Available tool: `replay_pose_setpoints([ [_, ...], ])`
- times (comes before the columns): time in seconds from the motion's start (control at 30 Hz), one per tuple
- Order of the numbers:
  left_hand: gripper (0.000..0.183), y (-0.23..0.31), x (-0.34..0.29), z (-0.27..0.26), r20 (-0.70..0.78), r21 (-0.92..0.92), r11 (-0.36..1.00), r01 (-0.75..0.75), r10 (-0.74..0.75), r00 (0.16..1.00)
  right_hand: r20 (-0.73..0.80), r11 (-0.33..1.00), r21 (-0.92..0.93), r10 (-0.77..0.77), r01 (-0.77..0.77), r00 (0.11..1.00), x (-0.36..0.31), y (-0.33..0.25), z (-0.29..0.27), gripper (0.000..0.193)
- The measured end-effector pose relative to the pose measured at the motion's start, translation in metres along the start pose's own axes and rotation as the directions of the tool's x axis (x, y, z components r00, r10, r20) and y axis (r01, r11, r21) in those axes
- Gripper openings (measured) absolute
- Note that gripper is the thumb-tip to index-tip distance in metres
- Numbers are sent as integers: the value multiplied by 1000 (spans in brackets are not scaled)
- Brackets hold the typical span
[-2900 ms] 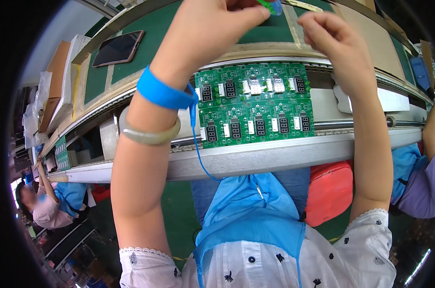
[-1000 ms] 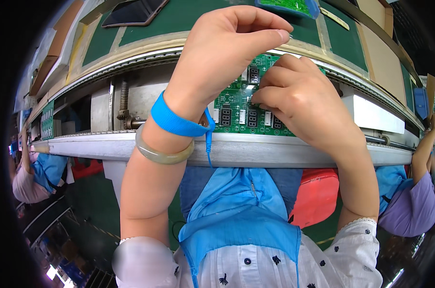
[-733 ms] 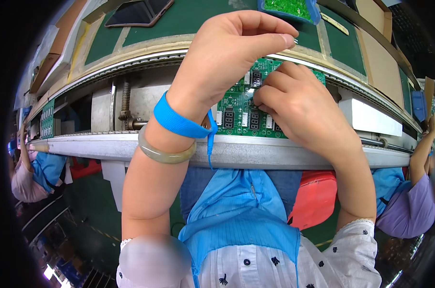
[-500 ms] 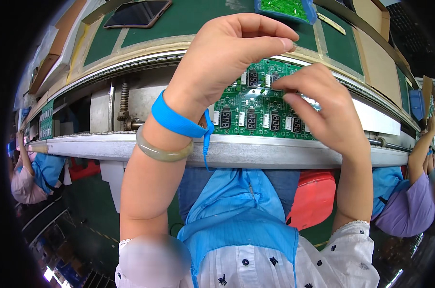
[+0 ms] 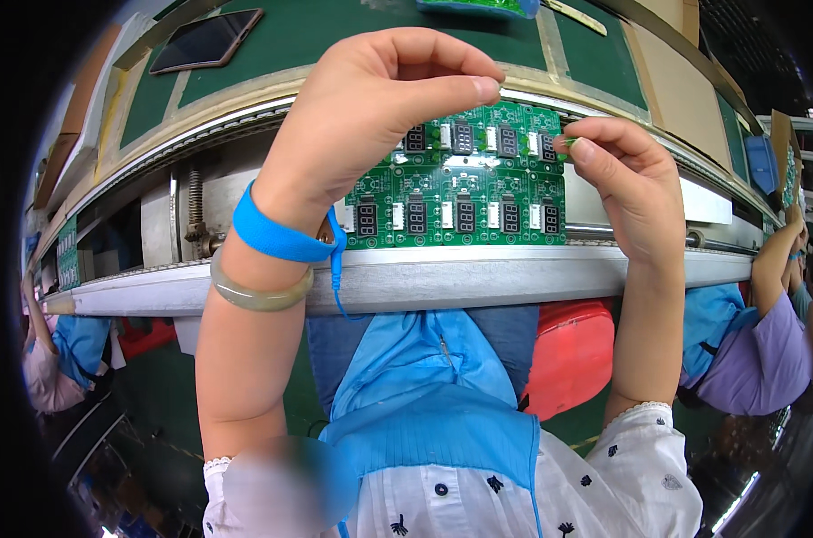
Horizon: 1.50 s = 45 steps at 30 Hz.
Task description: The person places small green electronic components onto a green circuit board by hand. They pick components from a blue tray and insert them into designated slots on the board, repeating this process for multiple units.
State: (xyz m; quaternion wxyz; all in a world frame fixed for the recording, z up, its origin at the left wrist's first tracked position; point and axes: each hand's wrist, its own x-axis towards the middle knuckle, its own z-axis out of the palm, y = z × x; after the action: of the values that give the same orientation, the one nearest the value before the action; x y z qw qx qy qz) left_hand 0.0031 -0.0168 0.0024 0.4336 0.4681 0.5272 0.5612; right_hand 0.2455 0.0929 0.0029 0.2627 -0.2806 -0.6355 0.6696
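Below my hands lies a green circuit board panel (image 5: 514,177) with two rows of black digit displays and white connectors. Small green parts stand beside connectors in its far row. My right hand (image 5: 638,184) is at the panel's right end, thumb and forefinger pinching a small green LED (image 5: 565,142) with thin leads. My left hand (image 5: 357,112) hovers over the panel's far left part, thumb and fingertips closed together. Whatever sits in that pinch is too small to make out. A blue wrist strap (image 5: 276,231) and a bangle (image 5: 263,294) are on my left arm.
The panel rests between conveyor rails (image 5: 442,276). Beyond them are a phone (image 5: 207,40), a blue tray (image 5: 505,9) of green parts and a pale strip (image 5: 577,16). A red stool (image 5: 568,354) stands below the near rail. Co-workers sit at both sides.
My right hand has moved from over the panel to its right end, where a green LED shows in its fingertips. The view has shifted; my left hand keeps its pinch.
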Motion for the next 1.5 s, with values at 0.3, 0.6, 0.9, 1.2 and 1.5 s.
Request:
replay_pose_setpoints([
  [0.3,23,-5,1,4,-31,-3,999,-41,41,999,-63,978,-208,-28,14,998,-2,4,4,16],
  [0.6,17,10,-1,7,-16,-139,965,224,-228,973,243,320,-847,-476,424,845,2,10,16,10],
  [0.9,16,9,2,7,-8,-103,968,229,-231,973,367,45,-898,-471,438,802,0,9,23,9],
  [1.2,17,8,2,6,5,-85,976,201,-201,980,384,-17,-908,-429,418,817,-1,5,27,9],
  [1.5,18,13,0,10,-19,-31,968,248,-248,968,253,269,-880,-432,391,866,0,4,18,9],
])
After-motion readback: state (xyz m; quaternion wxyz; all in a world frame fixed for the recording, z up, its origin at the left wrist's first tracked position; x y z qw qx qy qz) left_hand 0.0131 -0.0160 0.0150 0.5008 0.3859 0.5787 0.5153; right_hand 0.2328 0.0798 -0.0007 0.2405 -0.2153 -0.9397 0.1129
